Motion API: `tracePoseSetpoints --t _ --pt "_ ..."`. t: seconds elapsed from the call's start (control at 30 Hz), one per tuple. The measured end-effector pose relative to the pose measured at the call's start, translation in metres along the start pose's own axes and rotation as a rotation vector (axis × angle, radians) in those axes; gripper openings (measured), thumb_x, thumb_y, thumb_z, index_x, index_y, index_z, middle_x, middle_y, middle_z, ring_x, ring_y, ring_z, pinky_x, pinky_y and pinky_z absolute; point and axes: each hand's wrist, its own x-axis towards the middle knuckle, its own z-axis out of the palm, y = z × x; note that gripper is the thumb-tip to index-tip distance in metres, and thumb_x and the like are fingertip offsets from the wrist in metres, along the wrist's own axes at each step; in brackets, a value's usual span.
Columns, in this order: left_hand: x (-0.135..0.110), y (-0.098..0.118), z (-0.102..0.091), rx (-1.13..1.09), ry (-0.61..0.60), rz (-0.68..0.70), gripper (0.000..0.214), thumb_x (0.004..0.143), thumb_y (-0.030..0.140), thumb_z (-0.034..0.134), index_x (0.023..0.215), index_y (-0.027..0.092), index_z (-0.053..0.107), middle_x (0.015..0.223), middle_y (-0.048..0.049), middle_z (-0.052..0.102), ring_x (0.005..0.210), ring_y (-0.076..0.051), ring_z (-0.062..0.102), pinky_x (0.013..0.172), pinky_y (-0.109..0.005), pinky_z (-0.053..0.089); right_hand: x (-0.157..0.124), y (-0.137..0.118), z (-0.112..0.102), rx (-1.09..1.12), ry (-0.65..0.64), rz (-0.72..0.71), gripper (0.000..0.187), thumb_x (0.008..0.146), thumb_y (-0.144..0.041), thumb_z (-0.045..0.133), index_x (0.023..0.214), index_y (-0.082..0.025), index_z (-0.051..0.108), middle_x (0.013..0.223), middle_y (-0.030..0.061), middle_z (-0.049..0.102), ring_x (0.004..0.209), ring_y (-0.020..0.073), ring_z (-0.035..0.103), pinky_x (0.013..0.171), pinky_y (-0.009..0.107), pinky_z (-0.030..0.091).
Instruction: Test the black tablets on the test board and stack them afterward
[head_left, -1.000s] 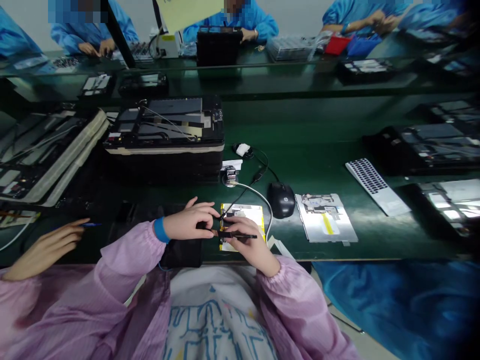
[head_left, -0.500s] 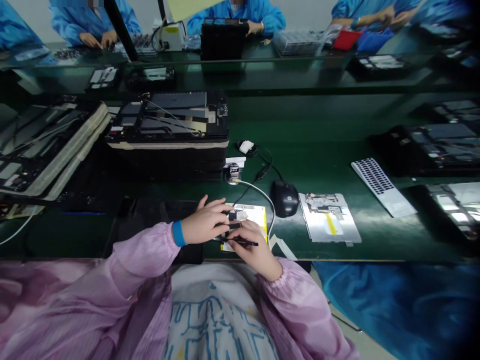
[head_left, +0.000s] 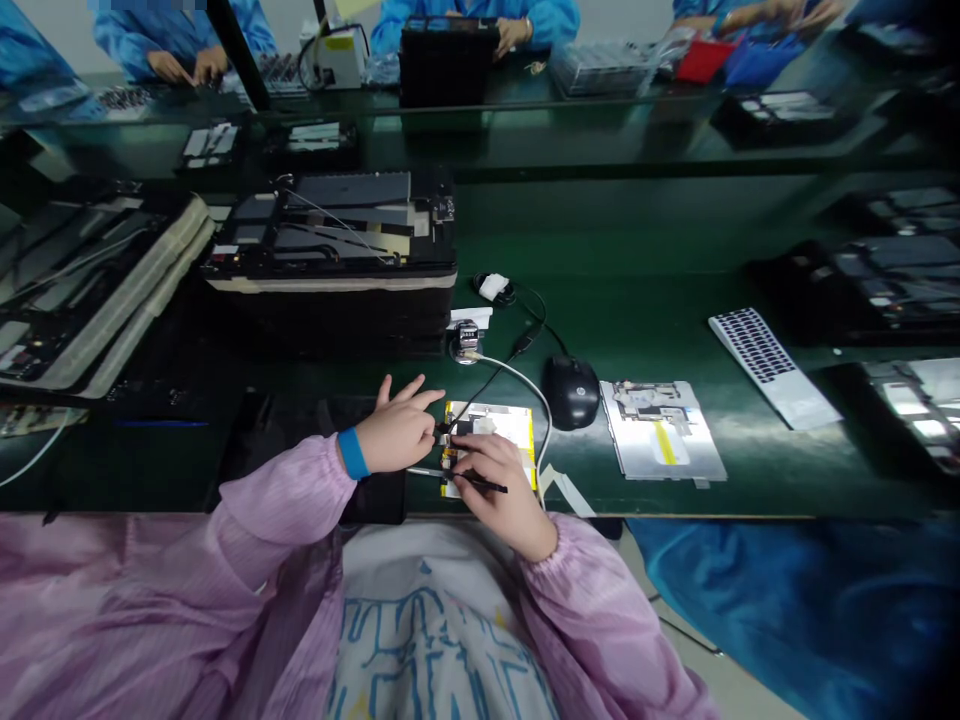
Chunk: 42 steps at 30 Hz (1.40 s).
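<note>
- Head view: by the thumb and fingers of the right hand (head_left: 504,492), a slim black tool with a silver tip (head_left: 491,485) is pinched, its tip pointed leftward past the edge of a flat white rectangular pack with yellow borders (head_left: 523,422).
- The pack is laid on the dark green tabletop (head_left: 645,310), partly covered by the right hand.
- The left hand (head_left: 395,435), banded at the wrist by a blue strap (head_left: 352,454), is held just beside the pack's left edge, with some fingers spread; whether anything is pinched by its thumb and forefinger cannot be told.
- Under the left forearm, a flat black slab (head_left: 382,500) is seen.
- Right of the pack, a curved white cable (head_left: 549,430), a glossy black computer mouse (head_left: 571,392) and a silver metal plate with a yellow strip (head_left: 697,450) are placed.
- Behind the left hand, black panels (head_left: 337,325) are stacked.
</note>
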Motion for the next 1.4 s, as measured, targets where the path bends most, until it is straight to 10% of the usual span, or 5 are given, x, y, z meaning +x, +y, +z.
tracePoseSetpoints --t 1.4 --pt "0.018 0.003 -0.001 -0.042 -0.059 -0.100 0.018 0.077 0.019 0.066 0.060 0.017 0.064 0.148 -0.0041 0.040 0.140 -0.036 0.024 0.106 -0.068 0.007 -0.002 0.001 0.002 -0.042 -0.014 -0.005 0.009 0.080 -0.018 0.055 0.082 -0.025 0.060 0.119 0.0030 0.064 0.110 0.0247 0.054 0.100 0.049 0.032"
